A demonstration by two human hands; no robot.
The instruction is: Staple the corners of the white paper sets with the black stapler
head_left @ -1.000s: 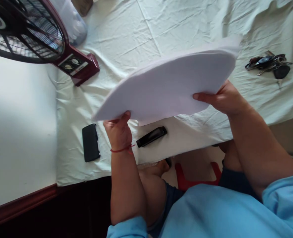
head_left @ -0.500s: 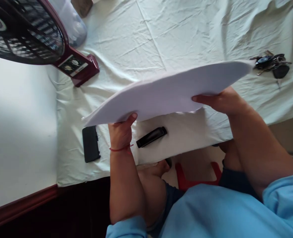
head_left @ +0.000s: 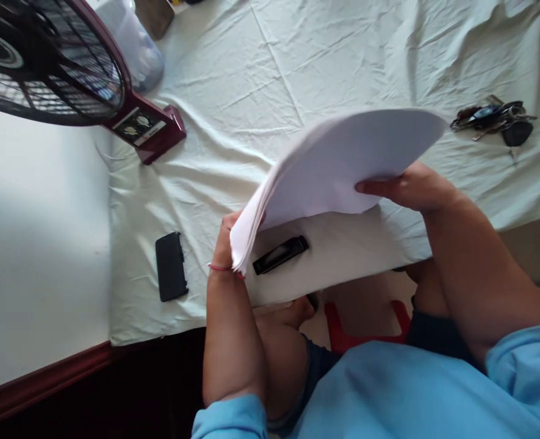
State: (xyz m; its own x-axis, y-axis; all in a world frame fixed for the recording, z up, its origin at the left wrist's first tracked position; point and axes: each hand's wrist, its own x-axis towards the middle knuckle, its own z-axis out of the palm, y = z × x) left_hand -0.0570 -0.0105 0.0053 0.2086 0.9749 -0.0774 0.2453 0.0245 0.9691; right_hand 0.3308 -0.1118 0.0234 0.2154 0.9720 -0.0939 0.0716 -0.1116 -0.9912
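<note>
Both my hands hold a thick stack of white paper (head_left: pixel 343 164) above the cloth-covered table (head_left: pixel 260 79). My right hand (head_left: pixel 411 186) grips the stack's near right edge, thumb on top. My left hand (head_left: pixel 226 241) is mostly hidden behind the stack's left end, which bends down toward me so the sheet edges fan out. A red string is tied around my left wrist. A black stapler (head_left: pixel 280 254) lies on the cloth just under the stack, right of my left hand.
A black phone (head_left: pixel 171 266) lies left of my left hand near the table's front edge. A maroon fan (head_left: pixel 54 67) stands at the back left beside a plastic container (head_left: pixel 135 39). A bunch of keys (head_left: pixel 496 117) lies at the right. A red stool (head_left: pixel 365 320) shows below.
The stack's left end has curled down toward me and now covers most of my left hand. The right hand has stayed in place.
</note>
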